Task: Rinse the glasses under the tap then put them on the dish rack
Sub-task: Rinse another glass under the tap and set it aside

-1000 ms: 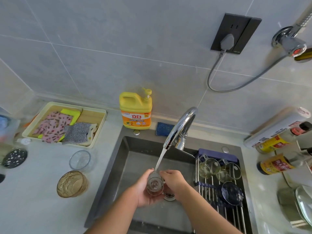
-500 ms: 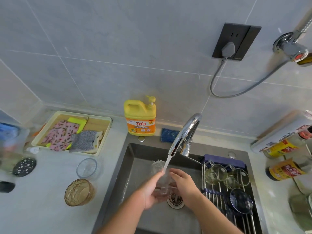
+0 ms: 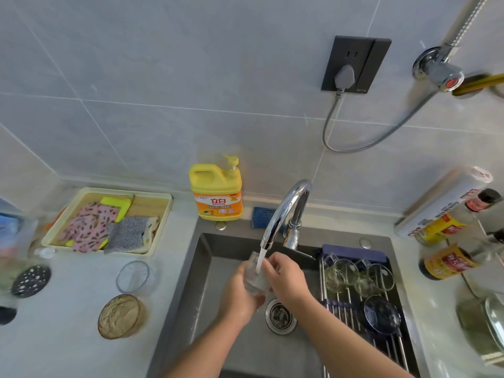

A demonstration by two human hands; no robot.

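Observation:
A small clear glass (image 3: 255, 276) is held over the dark sink (image 3: 207, 268), tilted with its mouth up toward the chrome tap (image 3: 283, 211). Water runs from the spout into it. My left hand (image 3: 240, 293) grips the glass from below and the left. My right hand (image 3: 286, 279) grips its right side, fingers curled over the rim. On the dish rack (image 3: 354, 304) over the sink's right half lie two clear glasses (image 3: 341, 274) (image 3: 377, 278) and a dark blue one (image 3: 381, 315). A clear glass (image 3: 132, 276) and an amber glass (image 3: 122, 316) stand on the counter at left.
A yellow detergent bottle (image 3: 216, 189) stands behind the sink beside a blue sponge (image 3: 263, 216). A tray of cloths (image 3: 109, 222) sits at far left. Sauce bottles (image 3: 450, 257) and a roll crowd the right counter. The drain (image 3: 281, 316) lies below my hands.
The glass has tipped from mouth-toward-me to mouth-up under the stream, and both hands have shifted slightly up toward the spout. The camera has also moved.

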